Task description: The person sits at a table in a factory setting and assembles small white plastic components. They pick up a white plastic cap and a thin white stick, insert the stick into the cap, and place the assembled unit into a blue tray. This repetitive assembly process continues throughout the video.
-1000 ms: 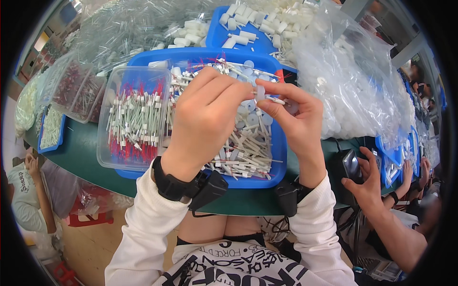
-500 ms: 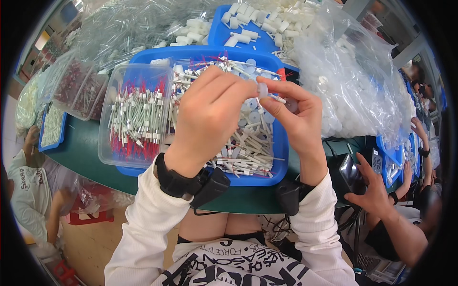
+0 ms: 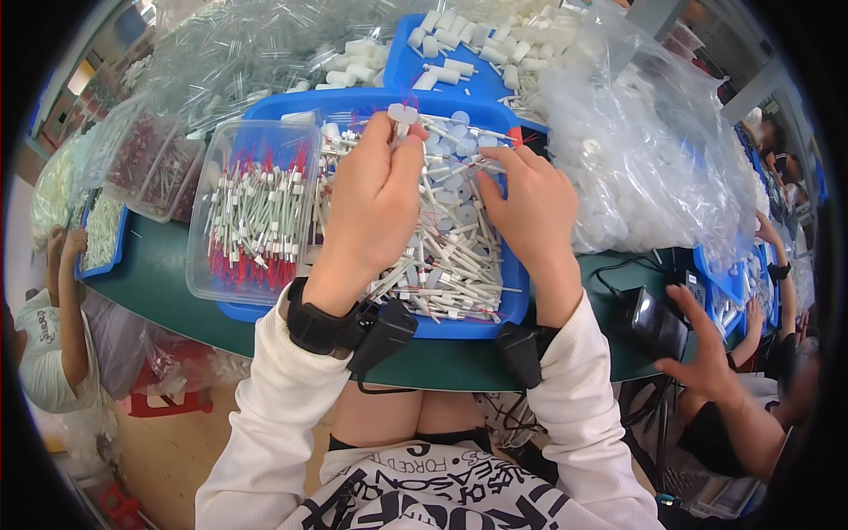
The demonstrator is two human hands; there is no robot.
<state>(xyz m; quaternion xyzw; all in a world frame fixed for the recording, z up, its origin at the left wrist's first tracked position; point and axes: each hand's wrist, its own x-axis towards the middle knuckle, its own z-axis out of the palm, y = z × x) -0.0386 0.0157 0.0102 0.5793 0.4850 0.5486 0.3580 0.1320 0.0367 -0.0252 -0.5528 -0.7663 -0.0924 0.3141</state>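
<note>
My left hand (image 3: 375,190) is closed, its thumb and fingers gripping a white disc-topped piece (image 3: 403,114) upright above the far part of a blue tray (image 3: 521,305). Its lower part is hidden by the fingers. Over the tray's right side is my right hand (image 3: 537,199), thumb and forefinger apart, their tips close to a thin white stick; whether they touch it I cannot tell. Inside the tray lie many white sticks (image 3: 459,278) with thin red wires, and pale translucent discs (image 3: 464,215) toward the back.
A clear plastic box (image 3: 199,265) of red-wired sticks rests over the tray's left edge. Behind is another blue tray (image 3: 402,62) with white cylinders. A large clear bag (image 3: 632,150) stands right. A co-worker's hand (image 3: 702,353) is near a black device (image 3: 654,318).
My hands have parted. My left hand has turned and now holds the disc-topped piece up; my right hand has moved slightly left, turned palm down and opened above the tray.
</note>
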